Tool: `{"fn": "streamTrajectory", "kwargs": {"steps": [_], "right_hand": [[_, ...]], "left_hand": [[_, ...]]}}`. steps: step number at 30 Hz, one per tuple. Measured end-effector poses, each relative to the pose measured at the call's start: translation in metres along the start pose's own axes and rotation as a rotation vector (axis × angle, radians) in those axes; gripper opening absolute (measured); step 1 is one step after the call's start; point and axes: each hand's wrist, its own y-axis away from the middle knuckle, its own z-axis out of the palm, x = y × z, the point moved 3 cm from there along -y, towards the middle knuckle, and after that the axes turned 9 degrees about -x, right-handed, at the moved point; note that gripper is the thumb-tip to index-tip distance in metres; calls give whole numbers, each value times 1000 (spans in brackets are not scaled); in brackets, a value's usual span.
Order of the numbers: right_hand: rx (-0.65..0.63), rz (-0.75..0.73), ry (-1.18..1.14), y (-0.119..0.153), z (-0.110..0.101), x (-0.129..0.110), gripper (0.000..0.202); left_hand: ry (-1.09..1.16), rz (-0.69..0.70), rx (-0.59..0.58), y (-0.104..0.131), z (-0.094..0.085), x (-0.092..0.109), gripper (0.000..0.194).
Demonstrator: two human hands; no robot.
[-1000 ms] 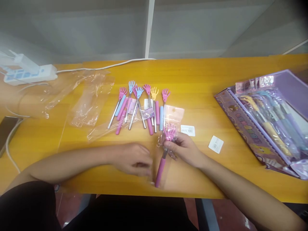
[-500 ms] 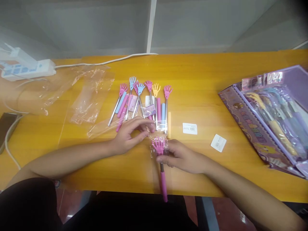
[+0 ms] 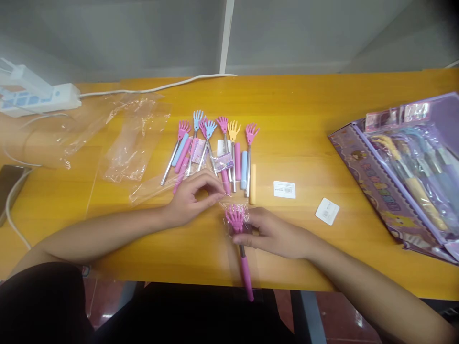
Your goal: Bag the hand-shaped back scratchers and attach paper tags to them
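Observation:
My right hand (image 3: 272, 232) grips a pink back scratcher (image 3: 246, 277) inside a clear plastic bag (image 3: 232, 265), its claw end (image 3: 234, 217) pointing away from me. The thumb lies across the metal shaft just below the claw. My left hand (image 3: 193, 198) is closed in a pinch at the top edge of the bag, above the claw; its exact hold on the thin film is hard to make out. Beyond my hands lie several loose back scratcher rods, such as a yellow claw (image 3: 234, 130) and a blue claw (image 3: 210, 128), among coloured handle sleeves (image 3: 253, 184).
Two white label cards (image 3: 285, 189) lie right of my hands. An open purple display box (image 3: 373, 181) with bagged back scratchers stands at the right. Empty clear bags (image 3: 132, 138) spread at the left, near a white power strip (image 3: 53, 98), cables and a dark phone-like object (image 3: 12, 188).
My left fingertips have drawn slightly back and closer together at the bag's top. The right hand keeps its hold on the bagged back scratcher. The whole view has shifted a little.

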Motion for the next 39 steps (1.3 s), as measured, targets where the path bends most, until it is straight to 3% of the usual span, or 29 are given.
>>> {"fn": "streamTrajectory", "kwargs": {"steps": [5, 9, 12, 15, 17, 25, 30, 39], "right_hand": [[92, 107, -286, 1, 5, 10, 34], [256, 24, -338, 0, 6, 14, 62], [332, -40, -328, 0, 5, 14, 52], [300, -49, -235, 0, 2, 13, 19], [257, -44, -132, 0, 0, 11, 8], [198, -140, -70, 1, -1, 5, 12], [152, -152, -117, 2, 2, 5, 15], [255, -200, -84, 1, 0, 7, 20]], "left_hand": [[82, -28, 13, 0, 1, -4, 4], [256, -47, 14, 1, 4, -7, 5], [323, -47, 36, 0, 6, -7, 3], [329, 7, 95, -1, 5, -7, 8], [296, 50, 120, -1, 4, -7, 11], [231, 61, 55, 1, 3, -6, 12], [244, 34, 74, 3, 2, -7, 18], [6, -1, 62, 1, -5, -4, 26]]}}
